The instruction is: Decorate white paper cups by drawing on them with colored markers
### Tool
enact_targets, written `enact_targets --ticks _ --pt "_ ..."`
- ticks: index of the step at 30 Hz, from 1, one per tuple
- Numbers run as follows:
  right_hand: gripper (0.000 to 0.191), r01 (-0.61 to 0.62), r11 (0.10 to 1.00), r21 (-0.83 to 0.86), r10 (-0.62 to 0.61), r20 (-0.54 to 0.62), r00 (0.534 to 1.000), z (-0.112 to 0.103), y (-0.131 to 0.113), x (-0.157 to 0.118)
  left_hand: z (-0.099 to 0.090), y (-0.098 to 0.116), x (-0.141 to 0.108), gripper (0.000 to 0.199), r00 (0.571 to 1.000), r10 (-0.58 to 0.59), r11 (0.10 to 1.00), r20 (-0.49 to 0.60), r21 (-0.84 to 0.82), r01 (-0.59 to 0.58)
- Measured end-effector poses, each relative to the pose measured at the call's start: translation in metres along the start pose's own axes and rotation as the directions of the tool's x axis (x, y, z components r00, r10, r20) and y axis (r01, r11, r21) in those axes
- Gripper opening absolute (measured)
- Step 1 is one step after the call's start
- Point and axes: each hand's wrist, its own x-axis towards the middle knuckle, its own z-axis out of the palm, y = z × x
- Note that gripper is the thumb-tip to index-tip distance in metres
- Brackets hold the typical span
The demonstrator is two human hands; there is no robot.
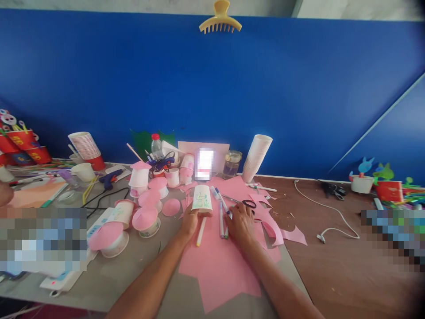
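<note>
My left hand (191,221) is closed around a white paper cup (202,198), which bears a green drawing and green marks. A white marker with a yellow end (200,234) is just below that cup. My right hand (242,221) is bent over several slim markers on the pink paper (222,266). Its fingertips grip a white marker (225,204) that slants up to the left; part of it is hidden. More markers (222,223) lie beside these fingers. Dark-handled scissors (249,204) rest just beyond my right hand.
Pink-topped paper cups (146,217) stand to the left, near a power strip (69,266) and a glue gun (111,177). A lit phone (205,164), a lidded jar (232,164) and a cup stack (257,157) stand at the back. A white cable (327,208) lies right.
</note>
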Motion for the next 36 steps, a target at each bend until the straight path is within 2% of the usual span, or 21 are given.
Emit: enact_targets --ticks 6,9,14,19,25,30,32,36 --pt "0.018 0.031 0.995 0.090 -0.023 -0.087 0.996 0.007 0.002 0.001 0.001 0.001 -0.001 0.032 0.999 0.027 0.999 0.023 0.022 -0.027" --pt "0.018 0.043 0.990 0.134 -0.029 -0.102 0.994 0.003 0.003 0.001 0.001 0.002 0.000 0.038 0.999 0.033 0.999 0.006 0.000 -0.033" --pt "0.017 0.072 0.981 0.180 -0.055 -0.096 0.994 -0.005 0.004 0.001 0.000 0.004 0.001 0.035 0.999 0.043 0.999 -0.028 0.023 -0.043" --pt "0.019 0.117 0.976 0.186 -0.094 -0.129 0.987 -0.002 0.006 -0.001 0.002 0.007 0.001 0.032 0.996 0.054 0.998 -0.074 0.022 -0.053" --pt "0.025 0.133 0.979 0.152 -0.112 -0.139 0.984 0.001 0.009 -0.004 0.001 0.005 0.003 0.033 0.997 0.043 0.998 -0.067 -0.044 -0.046" --pt "0.024 0.024 0.973 0.228 -0.006 -0.079 0.997 -0.010 0.010 0.007 -0.001 -0.001 0.008 0.027 0.998 0.029 0.998 -0.054 -0.058 -0.032" --pt "0.022 -0.040 0.961 0.275 0.053 -0.040 0.998 -0.018 0.012 0.018 -0.001 -0.003 0.009 0.026 0.998 0.006 0.997 -0.056 -0.073 -0.010" --pt "0.029 -0.137 0.941 0.310 0.157 -0.039 0.987 -0.032 0.023 0.045 -0.001 -0.004 0.012 0.023 0.997 -0.023 0.997 -0.075 -0.071 0.018"
